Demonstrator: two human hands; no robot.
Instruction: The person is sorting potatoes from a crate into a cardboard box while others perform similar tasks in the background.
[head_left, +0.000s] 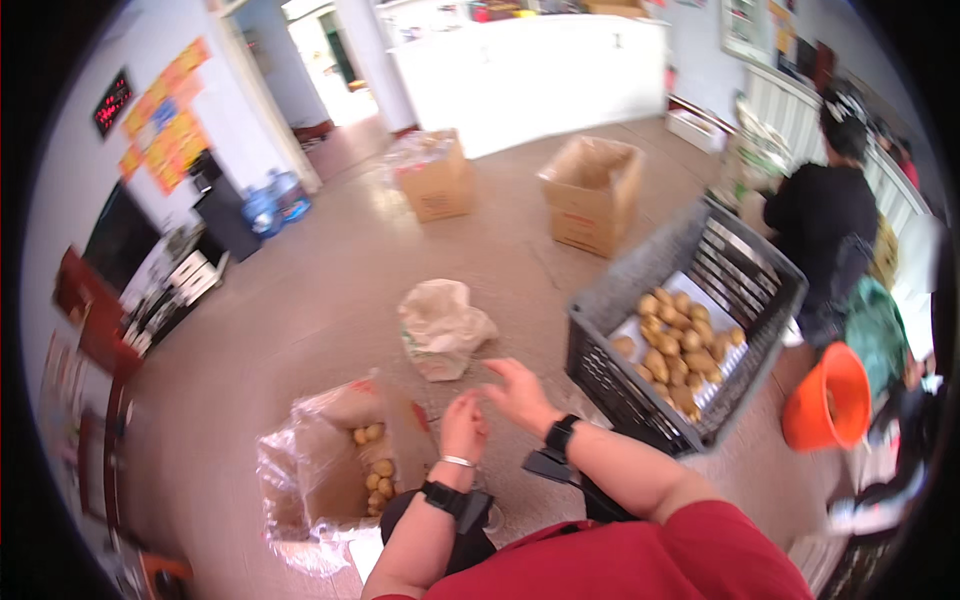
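My left hand (463, 427) hangs in front of me with its fingers curled; whether it holds something small is unclear. Close beside it, my right hand (519, 394) has its fingers spread, with nothing seen in it. Just beyond both hands a crumpled beige sack (442, 326) stands on the floor. To the left is a cardboard box (397, 427) lined with clear plastic film (289, 465), with several potatoes (381, 480) inside. A black plastic crate (600, 352) at the right bears a heap of potatoes (675, 341) on a white sheet.
Two more cardboard boxes (442, 187) (589, 217) stand farther off on the floor. At the right are an orange bucket (825, 405) and a person in black (825, 217) beside a sack. Blue water bottles (274, 202) stand by the left wall.
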